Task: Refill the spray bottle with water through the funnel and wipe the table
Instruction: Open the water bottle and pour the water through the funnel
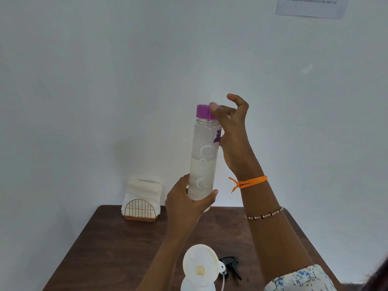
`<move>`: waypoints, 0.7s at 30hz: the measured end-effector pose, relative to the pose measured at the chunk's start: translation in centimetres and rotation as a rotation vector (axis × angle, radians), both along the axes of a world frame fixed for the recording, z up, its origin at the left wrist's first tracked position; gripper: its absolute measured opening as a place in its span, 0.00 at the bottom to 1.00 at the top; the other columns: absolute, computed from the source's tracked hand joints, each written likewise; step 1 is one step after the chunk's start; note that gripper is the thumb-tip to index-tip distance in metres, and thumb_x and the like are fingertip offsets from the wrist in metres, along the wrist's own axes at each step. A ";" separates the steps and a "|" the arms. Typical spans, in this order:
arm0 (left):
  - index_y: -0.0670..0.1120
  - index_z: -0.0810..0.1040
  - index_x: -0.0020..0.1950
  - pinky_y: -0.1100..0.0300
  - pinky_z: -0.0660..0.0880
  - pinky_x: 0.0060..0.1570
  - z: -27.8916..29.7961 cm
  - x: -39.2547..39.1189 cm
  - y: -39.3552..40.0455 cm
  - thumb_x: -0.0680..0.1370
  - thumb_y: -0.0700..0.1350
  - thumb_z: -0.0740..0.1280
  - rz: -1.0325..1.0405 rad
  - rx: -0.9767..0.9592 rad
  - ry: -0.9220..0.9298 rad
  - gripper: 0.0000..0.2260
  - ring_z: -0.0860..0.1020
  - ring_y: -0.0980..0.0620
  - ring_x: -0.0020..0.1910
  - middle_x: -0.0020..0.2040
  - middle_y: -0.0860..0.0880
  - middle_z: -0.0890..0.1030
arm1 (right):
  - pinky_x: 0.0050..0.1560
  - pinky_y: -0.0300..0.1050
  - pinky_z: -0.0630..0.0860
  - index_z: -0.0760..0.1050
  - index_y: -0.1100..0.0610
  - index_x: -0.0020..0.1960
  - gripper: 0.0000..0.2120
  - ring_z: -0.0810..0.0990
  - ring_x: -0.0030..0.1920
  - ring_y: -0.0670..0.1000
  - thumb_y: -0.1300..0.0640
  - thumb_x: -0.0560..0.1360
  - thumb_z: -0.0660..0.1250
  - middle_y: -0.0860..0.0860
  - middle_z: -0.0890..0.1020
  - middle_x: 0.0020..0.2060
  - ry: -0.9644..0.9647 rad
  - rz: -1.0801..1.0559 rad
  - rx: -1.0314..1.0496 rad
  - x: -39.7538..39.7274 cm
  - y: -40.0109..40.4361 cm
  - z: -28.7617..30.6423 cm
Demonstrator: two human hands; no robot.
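Note:
My left hand grips the lower part of a clear water bottle, held upright above the table and about half full of water. Its purple cap sits on top, and the curled fingers of my right hand touch the cap's right side. Near the table's front edge a white funnel sits in the neck of the white spray bottle. The black trigger sprayer head lies on the table to the right of the funnel, its tube trailing toward me.
A gold wire holder with white napkins stands at the back left of the dark wooden table. A white wall rises behind the table, with a printed sheet at top right.

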State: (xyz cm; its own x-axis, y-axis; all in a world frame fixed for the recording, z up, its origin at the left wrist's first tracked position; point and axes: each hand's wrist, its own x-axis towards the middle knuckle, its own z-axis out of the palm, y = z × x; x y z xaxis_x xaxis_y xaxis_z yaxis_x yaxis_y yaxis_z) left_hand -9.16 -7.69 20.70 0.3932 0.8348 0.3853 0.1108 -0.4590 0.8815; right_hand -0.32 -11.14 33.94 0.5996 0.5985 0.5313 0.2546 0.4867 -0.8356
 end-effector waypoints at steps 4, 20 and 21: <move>0.51 0.73 0.60 0.73 0.69 0.42 0.0 0.0 0.1 0.65 0.56 0.75 -0.002 0.009 0.005 0.26 0.75 0.56 0.47 0.56 0.52 0.79 | 0.43 0.37 0.77 0.56 0.48 0.62 0.31 0.78 0.48 0.49 0.56 0.69 0.73 0.54 0.73 0.53 -0.063 -0.133 -0.003 -0.4 0.2 -0.2; 0.51 0.74 0.60 0.66 0.73 0.48 -0.1 -0.1 0.0 0.65 0.55 0.75 -0.001 0.023 0.001 0.26 0.74 0.57 0.48 0.57 0.52 0.79 | 0.37 0.35 0.74 0.57 0.50 0.61 0.26 0.78 0.43 0.46 0.57 0.71 0.69 0.54 0.76 0.49 -0.017 -0.069 0.017 -0.3 -0.1 -0.2; 0.51 0.73 0.60 0.65 0.73 0.49 -0.1 -0.1 0.0 0.65 0.55 0.75 -0.001 0.022 0.002 0.26 0.74 0.57 0.48 0.58 0.52 0.79 | 0.36 0.34 0.74 0.57 0.50 0.61 0.25 0.77 0.41 0.43 0.56 0.69 0.66 0.52 0.76 0.46 -0.003 -0.037 0.025 -0.4 -0.2 -0.2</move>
